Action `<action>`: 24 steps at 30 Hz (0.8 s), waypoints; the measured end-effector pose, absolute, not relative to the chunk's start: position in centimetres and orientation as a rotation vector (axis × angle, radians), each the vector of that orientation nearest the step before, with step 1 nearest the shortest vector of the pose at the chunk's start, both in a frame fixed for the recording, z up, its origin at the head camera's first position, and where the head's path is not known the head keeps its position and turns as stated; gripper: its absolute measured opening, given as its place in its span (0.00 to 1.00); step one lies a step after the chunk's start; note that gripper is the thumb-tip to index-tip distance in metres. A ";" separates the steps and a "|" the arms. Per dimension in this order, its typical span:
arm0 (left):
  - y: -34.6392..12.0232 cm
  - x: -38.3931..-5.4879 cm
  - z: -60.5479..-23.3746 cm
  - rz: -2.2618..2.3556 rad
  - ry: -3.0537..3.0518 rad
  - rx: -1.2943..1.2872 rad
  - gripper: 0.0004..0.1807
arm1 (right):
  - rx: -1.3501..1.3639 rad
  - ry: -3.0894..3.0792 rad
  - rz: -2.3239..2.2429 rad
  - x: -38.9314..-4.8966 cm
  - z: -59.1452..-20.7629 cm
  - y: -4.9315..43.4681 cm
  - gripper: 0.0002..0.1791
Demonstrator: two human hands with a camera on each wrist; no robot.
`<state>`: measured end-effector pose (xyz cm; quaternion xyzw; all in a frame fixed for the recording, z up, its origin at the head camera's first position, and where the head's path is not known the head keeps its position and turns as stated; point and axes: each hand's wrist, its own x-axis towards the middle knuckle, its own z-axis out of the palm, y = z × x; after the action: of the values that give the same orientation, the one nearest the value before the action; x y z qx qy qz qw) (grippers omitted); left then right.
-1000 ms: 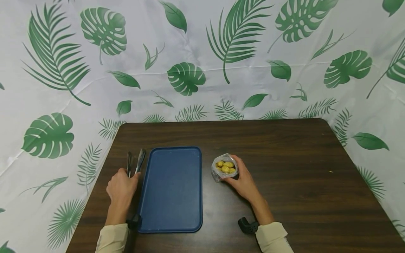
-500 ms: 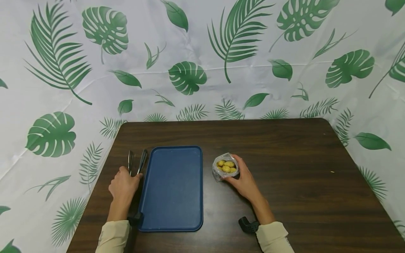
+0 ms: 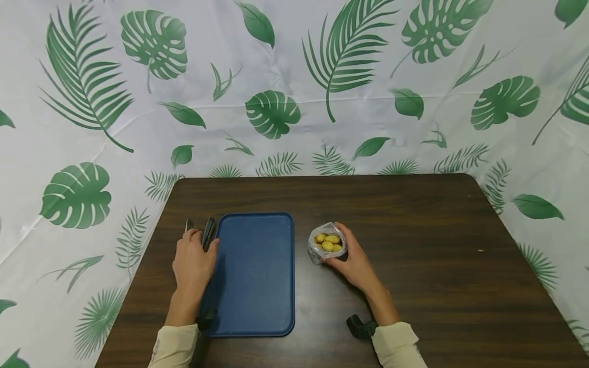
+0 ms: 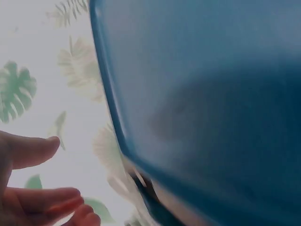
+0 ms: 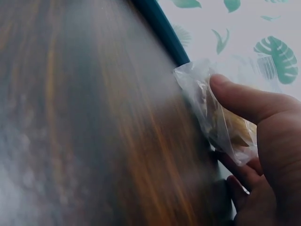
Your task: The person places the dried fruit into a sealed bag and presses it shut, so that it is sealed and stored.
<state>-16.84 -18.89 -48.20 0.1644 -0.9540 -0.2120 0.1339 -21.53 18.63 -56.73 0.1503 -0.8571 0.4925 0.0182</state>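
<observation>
My left hand is over the left rim of the blue tray, thumb and fingers apart with nothing between them in the left wrist view. Just beyond its fingertips lie metal tongs, their two arms spread; the hand hides their near part. To the right of the tray, my right hand grips a clear plastic bag from its right side, thumb in front and fingers behind. The bag's mouth is open upward, showing several small yellow oval pieces inside. In the right wrist view the thumb presses the bag's crinkled film.
Everything rests on a dark wood-grain table. A white cloth with green leaves hangs behind it and along its sides. A tiny pale fleck lies on the right of the tabletop.
My left hand has let go of the tongs and moved right and forward, over the tray's edge. The tongs stay beside the tray. The right hand and bag have hardly moved.
</observation>
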 end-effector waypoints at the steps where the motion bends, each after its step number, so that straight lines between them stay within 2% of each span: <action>1: -18.1 -17.2 -48.1 -0.627 -2.768 0.433 0.28 | 0.454 -2.668 1.530 -21.6 -56.6 18.7 0.53; 12: -7.9 -18.8 -47.5 -0.720 -2.877 -0.122 0.17 | 0.401 -2.754 1.367 -22.0 -54.6 19.0 0.57; 15: -5.6 -18.5 -47.8 -0.744 -2.954 -0.261 0.19 | 0.424 -2.790 1.327 -21.2 -54.5 18.4 0.58; 20: -3.0 -17.5 -48.8 -0.817 -3.051 -0.319 0.25 | 0.417 -2.881 1.359 -19.0 -53.8 17.5 0.60; 24: -1.7 -16.7 -49.5 -0.876 -2.999 -0.276 0.21 | 0.400 -2.994 1.351 -17.3 -52.2 17.8 0.59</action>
<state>-16.73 -1.70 -49.46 -0.0881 -0.9562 -0.2793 0.0026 -17.29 17.75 -52.21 0.1205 -0.9016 0.4069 -0.0836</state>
